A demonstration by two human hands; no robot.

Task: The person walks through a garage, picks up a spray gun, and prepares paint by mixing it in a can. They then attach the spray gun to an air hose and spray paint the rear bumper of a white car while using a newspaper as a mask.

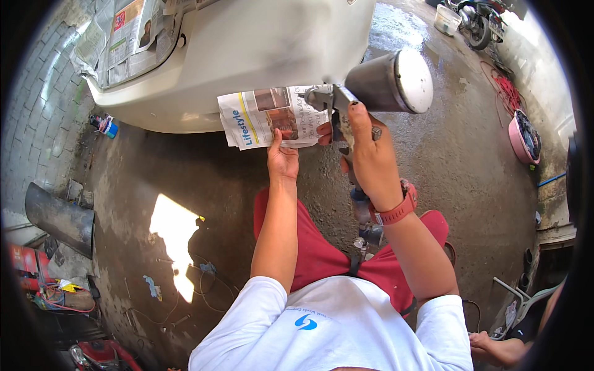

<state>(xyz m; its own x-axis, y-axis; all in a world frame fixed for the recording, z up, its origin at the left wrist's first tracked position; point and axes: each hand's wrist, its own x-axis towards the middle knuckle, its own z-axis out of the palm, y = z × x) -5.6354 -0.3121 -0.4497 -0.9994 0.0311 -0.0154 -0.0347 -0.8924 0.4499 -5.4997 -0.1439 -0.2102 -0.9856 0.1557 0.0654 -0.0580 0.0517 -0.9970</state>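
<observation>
My right hand [375, 162], a red watch at its wrist, is wrapped round the handle of a paint spray gun [378, 80]. The gun's dark cup with a white end sits up on the right, and its nozzle faces left. A folded newspaper [250, 127] is pinched in my left hand [283, 162], thumb on top and the other fingers mostly hidden beneath it. The paper lies along the lower edge of a cream-white car bumper [247, 55], just left of the nozzle. Whether the paper touches the bumper I cannot tell. A hose fitting [362, 207] hangs below the gun.
More newspaper [127, 46] covers part of the car at upper left. A motorcycle [476, 25], a white bucket [447, 20] and a pink basin [520, 142] stand along the right. Another person's hand [495, 346] shows at lower right. Thin cords [210, 281] lie on the floor.
</observation>
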